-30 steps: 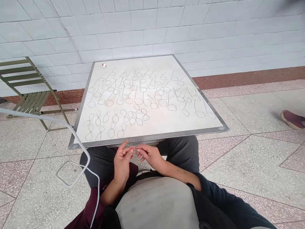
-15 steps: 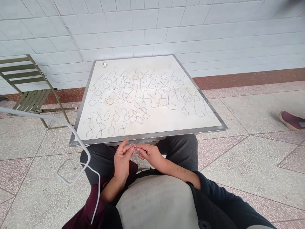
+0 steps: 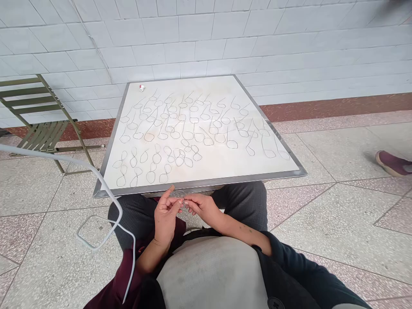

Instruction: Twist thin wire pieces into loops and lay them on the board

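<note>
Just off the table's near edge, above my lap, my left hand [image 3: 166,213] and my right hand [image 3: 200,207] meet at the fingertips. Both pinch a thin wire [image 3: 179,191], whose curved part shows faintly above the fingers; the rest is hidden by them. The left index finger points up toward the table edge. On the white tabletop [image 3: 219,165] lie many thin wire pieces. Those with a single loop and a straight tail [image 3: 232,143] fill the middle and back. Double-looped wire pieces [image 3: 150,177] are grouped at the front left.
A small white and red object [image 3: 142,88] sits at the table's back left corner. A green folding chair [image 3: 48,128] stands at left. A pale cable [image 3: 116,206] hangs across the left side. Another person's shoe [image 3: 393,163] is at far right. The tiled wall [image 3: 199,51] lies behind.
The wire between my fingers has shifted slightly, its curve now showing more above the fingertips. Both hands stay nearly in place.
</note>
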{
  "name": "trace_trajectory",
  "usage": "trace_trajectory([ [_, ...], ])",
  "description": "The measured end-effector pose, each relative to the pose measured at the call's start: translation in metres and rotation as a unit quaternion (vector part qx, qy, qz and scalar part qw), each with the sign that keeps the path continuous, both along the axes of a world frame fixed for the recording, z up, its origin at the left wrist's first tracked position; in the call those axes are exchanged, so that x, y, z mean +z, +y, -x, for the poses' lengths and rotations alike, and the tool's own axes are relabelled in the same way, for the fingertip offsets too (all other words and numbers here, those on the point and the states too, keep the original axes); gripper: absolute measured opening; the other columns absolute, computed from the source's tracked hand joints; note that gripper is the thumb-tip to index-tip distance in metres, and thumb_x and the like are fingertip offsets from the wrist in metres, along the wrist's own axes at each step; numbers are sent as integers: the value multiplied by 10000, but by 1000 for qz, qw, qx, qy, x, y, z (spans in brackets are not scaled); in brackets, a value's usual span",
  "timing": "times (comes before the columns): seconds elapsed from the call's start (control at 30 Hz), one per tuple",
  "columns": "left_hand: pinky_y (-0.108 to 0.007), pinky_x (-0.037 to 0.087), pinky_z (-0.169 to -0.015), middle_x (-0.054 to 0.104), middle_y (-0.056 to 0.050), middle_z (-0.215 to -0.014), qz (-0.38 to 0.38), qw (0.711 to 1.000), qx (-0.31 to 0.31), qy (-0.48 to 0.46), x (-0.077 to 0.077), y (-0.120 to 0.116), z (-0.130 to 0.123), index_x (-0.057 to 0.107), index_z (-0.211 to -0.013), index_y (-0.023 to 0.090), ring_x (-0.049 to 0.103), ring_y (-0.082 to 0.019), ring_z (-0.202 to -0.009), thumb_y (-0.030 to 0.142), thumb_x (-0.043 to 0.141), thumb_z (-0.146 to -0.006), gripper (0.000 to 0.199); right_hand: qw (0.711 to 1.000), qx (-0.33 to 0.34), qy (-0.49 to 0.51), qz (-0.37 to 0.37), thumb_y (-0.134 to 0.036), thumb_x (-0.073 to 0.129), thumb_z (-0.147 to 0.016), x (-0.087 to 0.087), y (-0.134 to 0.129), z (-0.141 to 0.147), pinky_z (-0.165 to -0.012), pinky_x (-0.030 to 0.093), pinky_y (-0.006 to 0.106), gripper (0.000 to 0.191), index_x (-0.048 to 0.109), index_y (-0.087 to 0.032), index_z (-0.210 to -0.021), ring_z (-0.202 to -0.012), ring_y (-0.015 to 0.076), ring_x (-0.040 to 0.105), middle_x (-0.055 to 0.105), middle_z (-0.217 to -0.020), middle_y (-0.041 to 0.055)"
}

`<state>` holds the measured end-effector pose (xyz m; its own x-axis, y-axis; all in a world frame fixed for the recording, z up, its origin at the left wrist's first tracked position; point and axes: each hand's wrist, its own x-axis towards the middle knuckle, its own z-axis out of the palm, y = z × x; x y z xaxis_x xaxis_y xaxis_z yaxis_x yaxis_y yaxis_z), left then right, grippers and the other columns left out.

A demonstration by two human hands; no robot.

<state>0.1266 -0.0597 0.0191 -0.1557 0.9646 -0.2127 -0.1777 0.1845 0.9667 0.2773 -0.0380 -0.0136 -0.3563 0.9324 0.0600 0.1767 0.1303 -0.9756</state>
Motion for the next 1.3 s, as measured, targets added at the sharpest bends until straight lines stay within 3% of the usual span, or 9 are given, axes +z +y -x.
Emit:
trace_trajectory([
  [0.23, -194, 443, -566, 639, 10, -756, -1, 1000, -15, -25, 0, -1, -1, 517, -1305, 194, 555, -101, -661, 302, 707, -775, 574, 996, -36, 84, 2, -375, 644, -841, -1, 4, 1, -567, 512, 229, 317, 628, -264, -1137, -718, 129, 561, 601, -874, 26],
  [0.53, -201, 444, -581, 653, 1, -842, -2, 999, -18, -51, -5, 0, -1, 507, -1319, 220, 526, -81, -634, 274, 728, -756, 608, 975, -6, 191, 115, -351, 655, -826, 2, 5, 4, -582, 480, 223, 194, 678, -208, -955, -691, 107, 556, 636, -851, 11],
  [1.3, -218, 452, -610, 696, -14, -815, 38, 997, 20, -67, -6, -1, -5, 560, -1279, 192, 593, -101, -657, 272, 756, -702, 614, 965, -49, 192, 172, -380, 724, -742, -1, 4, 6, -549, 454, 230, 232, 631, -186, -830, -652, 111, 536, 608, -761, -9],
])
